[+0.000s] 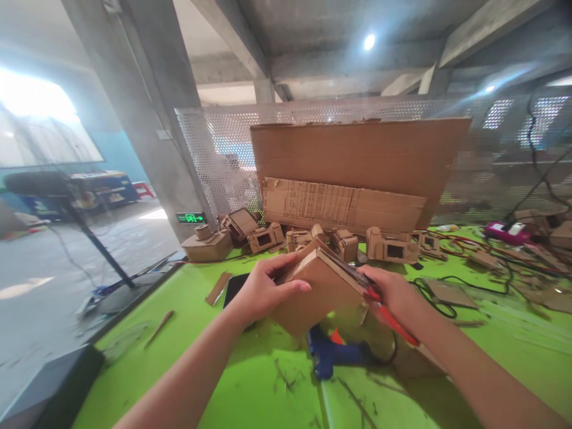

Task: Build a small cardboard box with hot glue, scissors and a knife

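Observation:
My left hand (pixel 261 289) grips the left side of a folded cardboard box piece (pixel 319 292), held above the green table (pixel 250 381). My right hand (pixel 393 295) is closed on a red-handled cutter (pixel 391 316) whose blade end lies along the top right edge of the cardboard piece. A blue glue gun (pixel 333 353) lies on the table just below the cardboard. A dark phone (pixel 233 288) rests flat behind my left hand.
Several small cardboard camera models (pixel 391 245) stand in a row at the back, in front of big cardboard sheets (pixel 357 161) leaning on a perforated metal screen. Black and red cables (pixel 447 286) and cardboard scraps litter the right side. The table's left edge drops to the floor.

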{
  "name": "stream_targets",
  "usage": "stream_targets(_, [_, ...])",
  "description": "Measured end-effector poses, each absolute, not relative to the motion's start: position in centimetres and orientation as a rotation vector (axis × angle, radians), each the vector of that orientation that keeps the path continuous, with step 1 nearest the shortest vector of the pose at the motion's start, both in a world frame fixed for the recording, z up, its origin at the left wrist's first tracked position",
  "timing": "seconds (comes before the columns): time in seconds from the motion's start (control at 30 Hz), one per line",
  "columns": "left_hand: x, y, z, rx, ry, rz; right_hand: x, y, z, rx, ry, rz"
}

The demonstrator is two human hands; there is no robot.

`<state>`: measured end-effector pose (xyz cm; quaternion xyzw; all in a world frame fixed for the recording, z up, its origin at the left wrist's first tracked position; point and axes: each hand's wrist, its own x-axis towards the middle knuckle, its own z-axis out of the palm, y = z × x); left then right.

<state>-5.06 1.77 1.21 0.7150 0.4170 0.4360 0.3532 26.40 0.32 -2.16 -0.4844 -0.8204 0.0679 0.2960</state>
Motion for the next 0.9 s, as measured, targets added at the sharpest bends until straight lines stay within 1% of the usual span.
stream_targets(0.2, [-4.9, 1.6, 1.6, 1.799, 1.053, 1.164, 26.3, -0.4, -1.7, -1.439, -2.126, 0.047])
stream_targets(0.37, [-5.1, 1.6, 1.9, 1.817, 1.023, 1.136, 26.2, -0.3, -1.9, -1.327, -2.146, 0.017])
stream_targets(0.43, [-5.1, 1.5, 2.1, 1.845, 1.043, 1.127, 26.2, -0.1, -2.1, -1.284, -2.162, 0.053])
stream_targets(0.67, [-4.8, 0.7, 2.7, 1.991, 1.121, 1.057, 25.6, -0.4, -1.7, -1.246, -2.138, 0.336])
stream_targets(0.77, [-4.7, 0.9, 2.1, 1.975, 1.111, 1.050, 25.5, -0.5, -1.5, -1.345, -2.131, 0.318])
stream_targets(0.9, [-4.9, 1.3, 1.8, 1.924, 1.051, 1.057, 25.6, -0.7, -1.3, -1.406, -2.150, 0.197])
